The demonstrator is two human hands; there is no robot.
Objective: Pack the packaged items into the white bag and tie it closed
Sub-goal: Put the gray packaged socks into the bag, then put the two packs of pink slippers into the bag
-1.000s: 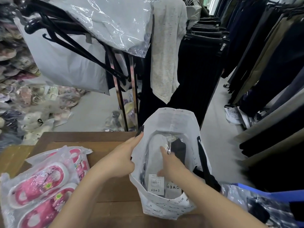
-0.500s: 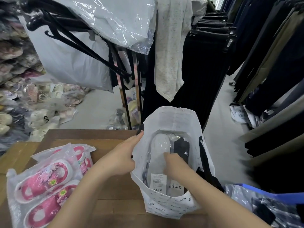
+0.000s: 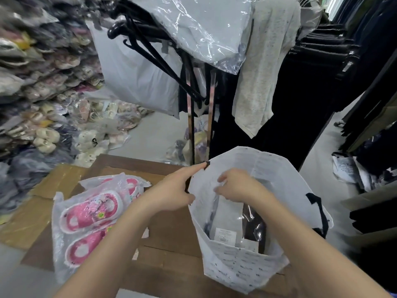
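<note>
The white bag [image 3: 240, 269] with black handles stands open on the wooden table [image 3: 169, 231]. My left hand [image 3: 171, 190] pinches its left rim and holds the mouth apart. My right hand [image 3: 238, 186] hovers over the opening, fingers curled and loosely closed; I cannot see anything in it. Inside the bag lies a clear-wrapped package [image 3: 234, 224] with a grey and a black item and a white label. Left of the bag, a clear pack of pink slippers [image 3: 90, 220] lies flat on the table.
A clothes rack [image 3: 199, 117] with black hangers, plastic-covered garments and a grey cloth stands just behind the table. Piles of bagged slippers [image 3: 47, 100] fill the left floor. Dark trousers hang along the right. Cardboard [image 3: 28, 216] lies at the table's left.
My right hand has risen out of the bag, leaving the wrapped package inside. The left hand kept its hold on the rim. The camera view shifted to the left.
</note>
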